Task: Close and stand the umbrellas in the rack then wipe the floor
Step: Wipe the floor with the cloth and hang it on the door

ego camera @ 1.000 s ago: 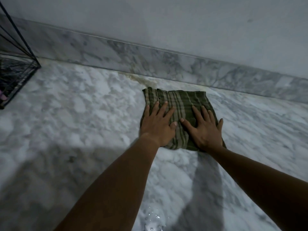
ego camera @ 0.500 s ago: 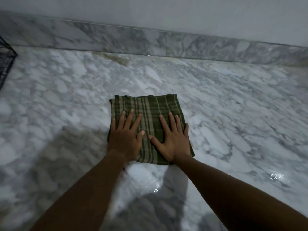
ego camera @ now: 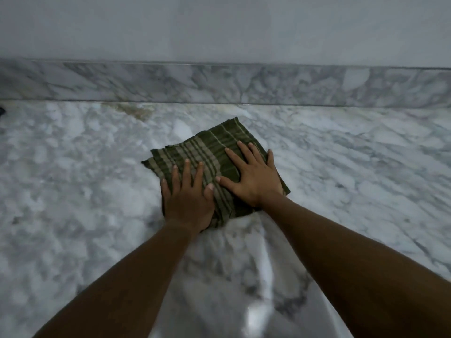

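Pressing folded green plaid cloth (ego camera: 210, 152) flat on white marble floor (ego camera: 73, 191) near skirting: left hand (ego camera: 188, 198), right hand (ego camera: 253, 181) splayed, gripping nothing. Soft, light, bunches easily; press centrally.

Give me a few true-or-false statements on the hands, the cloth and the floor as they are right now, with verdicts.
1. The left hand and the right hand both lie flat on the green plaid cloth. True.
2. The cloth touches the marble skirting. False: a strip of bare marble floor lies between them.
3. One hand holds an umbrella. False: no umbrella is in view; both hands are on the cloth.
4. A brownish stain marks the floor by the skirting, left of the cloth. True.
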A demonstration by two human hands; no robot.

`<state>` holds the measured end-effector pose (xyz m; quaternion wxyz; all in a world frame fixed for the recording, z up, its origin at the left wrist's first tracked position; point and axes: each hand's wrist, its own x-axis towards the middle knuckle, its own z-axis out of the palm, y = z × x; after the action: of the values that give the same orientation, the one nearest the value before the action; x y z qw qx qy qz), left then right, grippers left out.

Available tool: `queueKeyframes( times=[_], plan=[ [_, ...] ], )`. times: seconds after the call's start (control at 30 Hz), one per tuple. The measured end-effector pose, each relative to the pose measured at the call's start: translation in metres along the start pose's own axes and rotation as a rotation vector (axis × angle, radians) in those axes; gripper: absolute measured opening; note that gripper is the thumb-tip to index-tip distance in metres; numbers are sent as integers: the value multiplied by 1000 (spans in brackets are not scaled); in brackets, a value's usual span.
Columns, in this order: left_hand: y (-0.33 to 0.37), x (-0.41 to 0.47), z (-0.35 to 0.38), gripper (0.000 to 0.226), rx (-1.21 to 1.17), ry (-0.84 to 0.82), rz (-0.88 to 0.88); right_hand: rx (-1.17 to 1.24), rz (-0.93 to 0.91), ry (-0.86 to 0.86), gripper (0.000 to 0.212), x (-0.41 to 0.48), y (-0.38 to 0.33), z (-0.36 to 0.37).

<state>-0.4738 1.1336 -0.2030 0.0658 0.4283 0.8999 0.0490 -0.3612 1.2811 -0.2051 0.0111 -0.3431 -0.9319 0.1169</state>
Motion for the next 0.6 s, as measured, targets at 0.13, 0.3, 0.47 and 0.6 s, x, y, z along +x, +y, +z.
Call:
queueKeyframes(
  times=[0.13, 0.3, 0.47, 0.6],
  plan=[
    [86, 39, 11, 69, -48, 6, 16, -4, 58, 27, 84, 25, 84, -18],
    [175, 84, 23, 62, -27, -24, 91, -32, 130, 58, 81, 44, 178, -42],
    [249, 107, 30, 61, -23, -52, 156, -37, 227, 91, 84, 33, 250, -58],
    [299, 96, 35, 62, -17, -85, 240, -48, 290, 99, 84, -3, 305, -69]
  ],
)
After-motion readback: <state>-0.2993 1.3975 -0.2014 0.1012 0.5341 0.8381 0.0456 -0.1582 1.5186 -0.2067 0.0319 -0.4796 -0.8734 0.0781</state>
